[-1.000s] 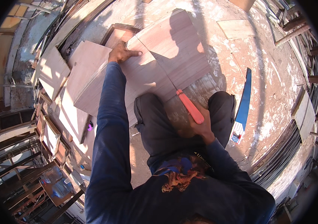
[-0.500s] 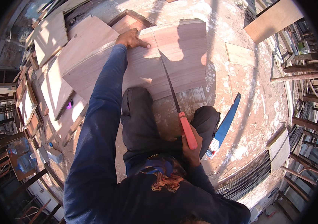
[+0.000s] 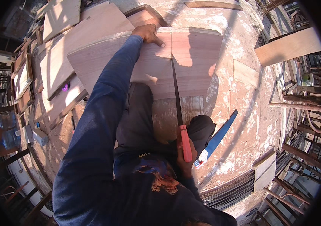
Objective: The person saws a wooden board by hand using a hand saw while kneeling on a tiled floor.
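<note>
A large reddish plywood board (image 3: pixel 145 71) lies before my knees. My left hand (image 3: pixel 148 34) grips its far edge, fingers curled over the edge and thumb stretched flat on top. A handsaw (image 3: pixel 176 94) with a red handle is held in my right hand (image 3: pixel 187 160), close to my right knee. Its dark, narrow blade runs away from me over the board, the tip meeting a thin straight line that continues to the far edge. Some right-hand fingers are hidden behind the handle.
Right of my knee, a blue saw blade (image 3: pixel 222 132) lies on the dusty floor. Other plywood sheets (image 3: pixel 59 71) are stacked at the left, with a purple round object (image 3: pixel 66 87) among them. A small board (image 3: pixel 246 72) and a bundle of thin rods (image 3: pixel 228 190) lie to the right.
The view has shifted, so the board appears farther right and lower. The saw handle sits slightly farther from the board's near edge. My left hand keeps its place on the far edge.
</note>
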`<act>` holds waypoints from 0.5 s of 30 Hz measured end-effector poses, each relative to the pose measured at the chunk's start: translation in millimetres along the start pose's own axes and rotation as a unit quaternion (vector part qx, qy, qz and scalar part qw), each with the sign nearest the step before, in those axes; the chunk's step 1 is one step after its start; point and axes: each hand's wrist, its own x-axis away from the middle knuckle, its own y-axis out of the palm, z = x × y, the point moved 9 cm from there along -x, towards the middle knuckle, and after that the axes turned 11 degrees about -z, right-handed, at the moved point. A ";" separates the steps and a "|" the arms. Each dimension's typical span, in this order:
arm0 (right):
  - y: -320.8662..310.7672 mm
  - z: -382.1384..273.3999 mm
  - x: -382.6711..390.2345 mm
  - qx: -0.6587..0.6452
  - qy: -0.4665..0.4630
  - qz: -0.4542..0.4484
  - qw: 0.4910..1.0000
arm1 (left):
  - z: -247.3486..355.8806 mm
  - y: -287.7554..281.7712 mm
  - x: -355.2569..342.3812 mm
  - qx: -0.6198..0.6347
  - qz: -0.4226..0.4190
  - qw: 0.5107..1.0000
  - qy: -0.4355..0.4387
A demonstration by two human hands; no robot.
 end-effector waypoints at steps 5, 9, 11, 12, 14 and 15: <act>27.7 -12.8 -190.7 -0.072 -0.096 0.063 0.991 | 22.6 2.5 -1.0 -0.033 0.014 0.999 0.009; 28.2 -27.6 -238.8 -0.103 -0.118 0.062 0.986 | 11.0 -10.8 -4.5 -0.022 0.022 0.999 0.022; 32.8 -15.3 -193.7 -0.074 -0.045 0.007 0.996 | -9.5 6.1 -7.6 0.002 0.010 1.000 0.019; 25.9 -1.8 -147.3 -0.040 -0.019 0.035 0.998 | -4.3 9.4 -13.8 0.000 0.012 1.000 0.023; 12.4 -19.8 -25.1 -0.014 -0.030 0.009 0.999 | -7.0 -0.3 -6.9 -0.009 0.012 1.000 0.007; 12.7 -11.9 -28.2 -0.011 -0.027 0.000 1.000 | -4.3 -2.3 -3.3 -0.001 0.009 1.000 0.001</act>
